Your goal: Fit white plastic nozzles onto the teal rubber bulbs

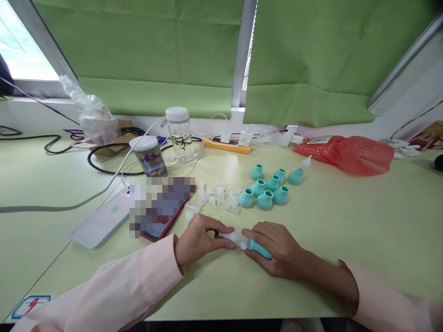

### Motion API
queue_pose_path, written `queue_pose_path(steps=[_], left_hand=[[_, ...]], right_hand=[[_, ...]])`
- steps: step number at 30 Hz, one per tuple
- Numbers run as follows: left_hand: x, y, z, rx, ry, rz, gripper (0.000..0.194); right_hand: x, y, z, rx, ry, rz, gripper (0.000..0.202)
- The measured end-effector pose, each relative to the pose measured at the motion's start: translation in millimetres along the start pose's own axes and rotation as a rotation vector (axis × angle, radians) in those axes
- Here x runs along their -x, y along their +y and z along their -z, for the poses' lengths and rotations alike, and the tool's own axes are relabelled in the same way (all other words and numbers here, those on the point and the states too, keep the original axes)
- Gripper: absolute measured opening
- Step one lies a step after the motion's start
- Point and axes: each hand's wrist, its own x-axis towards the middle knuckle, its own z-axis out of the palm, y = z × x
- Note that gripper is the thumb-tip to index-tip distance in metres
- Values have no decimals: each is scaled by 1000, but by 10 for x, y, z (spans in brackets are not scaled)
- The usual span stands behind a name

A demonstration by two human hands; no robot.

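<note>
My right hand (pixel 277 249) is wrapped round a teal rubber bulb (pixel 260 249), which points left. Between the thumb and fingers of my left hand (pixel 207 237) is a translucent white nozzle tip (pixel 226 236). Tip and bulb meet through a clear middle piece (pixel 240 240), so together they look like a nasal aspirator; how firmly they are joined I cannot tell. Several loose teal bulbs (pixel 265 200) stand mouth up beyond my right hand. One bulb (pixel 296 177) among them carries a clear nozzle. Loose clear and white plastic parts (pixel 212 198) lie scattered beyond my left hand.
A phone in a red case (pixel 169 207) and a pale phone (pixel 100 221) lie at left. Behind them stand a printed can (pixel 150 159) and a glass jar (pixel 180 138). Cables (pixel 104 189) cross the left side. A yellow power strip (pixel 226 145) and red bag (pixel 349 154) lie at the back.
</note>
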Motion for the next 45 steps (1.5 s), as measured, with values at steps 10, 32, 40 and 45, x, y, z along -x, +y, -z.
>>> queue_pose_path(steps=[10, 32, 40, 45], left_hand=[[59, -23, -12, -294, -51, -354, 28], [71, 19, -27, -114, -116, -255, 26], [93, 81, 25, -163, 45, -472, 34], [22, 100, 219, -525, 221, -537, 20]], right_hand=[[-23, -55, 64, -207, -216, -210, 16], [-47, -87, 107, -442, -285, -327, 17], [-134, 15, 406, -424, -367, -228, 19], [19, 556, 844, -562, 23, -430, 20]])
